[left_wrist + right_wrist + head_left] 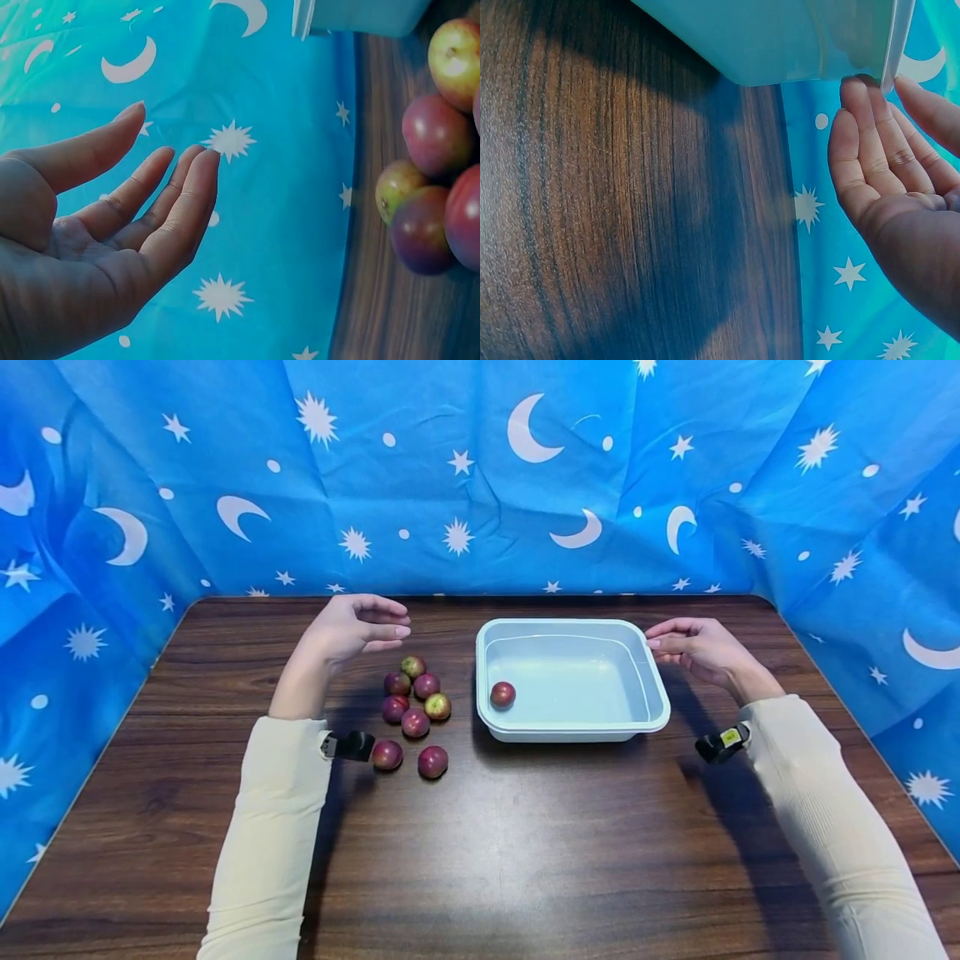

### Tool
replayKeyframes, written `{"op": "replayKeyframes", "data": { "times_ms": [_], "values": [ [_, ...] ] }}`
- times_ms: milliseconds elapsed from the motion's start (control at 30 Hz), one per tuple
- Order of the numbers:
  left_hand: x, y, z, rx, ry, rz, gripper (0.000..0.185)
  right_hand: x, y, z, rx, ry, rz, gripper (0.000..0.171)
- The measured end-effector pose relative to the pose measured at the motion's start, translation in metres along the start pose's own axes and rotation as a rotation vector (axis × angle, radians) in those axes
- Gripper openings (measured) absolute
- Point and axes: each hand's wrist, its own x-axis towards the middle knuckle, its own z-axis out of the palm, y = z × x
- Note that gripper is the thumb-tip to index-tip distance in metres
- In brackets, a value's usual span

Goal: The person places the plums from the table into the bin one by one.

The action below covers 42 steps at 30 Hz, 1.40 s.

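Beyond a loose group of red-purple plums (416, 722), my left hand (360, 628) hovers above the table and holds nothing. Its fingers are gently bent, with the thumb apart from them in the left wrist view. A few of the plums show yellow-green skin, like this plum (456, 61). To the right of the group stands a pale rectangular plastic basin (573, 727), with a single plum (502, 695) at its left inside. My right hand (697, 650) pinches the basin's right rim (897, 46), thumb on one side and fingertips on the other.
The dark wood-grain table (517, 860) carries all of this. A blue cloth (420, 468) with white moons and stars hangs along its back and sides. Each sleeved wrist bears a small black camera (722, 743).
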Motion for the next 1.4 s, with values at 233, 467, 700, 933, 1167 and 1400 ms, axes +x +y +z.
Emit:
{"op": "replayKeyframes", "data": {
  "times_ms": [233, 467, 700, 933, 1167, 1400],
  "values": [
    [-0.005, -0.009, -0.008, 0.017, 0.03, -0.011, 0.037, -0.001, 0.0, 0.001, -0.001, 0.005, -0.001, 0.012],
    [-0.014, -0.019, -0.015, 0.047, 0.048, -0.028, 0.035, -0.001, 0.001, 0.001, -0.008, -0.005, -0.024, 0.012],
    [-0.02, -0.031, -0.02, 0.106, 0.042, -0.03, 0.038, -0.001, 0.002, 0.001, 0.088, -0.052, -0.053, 0.011],
    [-0.026, -0.046, -0.021, 0.078, 0.043, -0.051, 0.039, -0.002, 0.001, 0.002, 0.062, -0.033, -0.042, 0.012],
    [-0.033, -0.057, -0.021, 0.041, 0.046, -0.079, 0.036, -0.002, 0.0, 0.002, 0.073, -0.039, -0.05, 0.013],
    [-0.037, -0.067, -0.019, 0.046, 0.035, -0.1, 0.037, -0.002, 0.0, 0.002, 0.034, -0.021, -0.039, 0.013]
  ]
}}
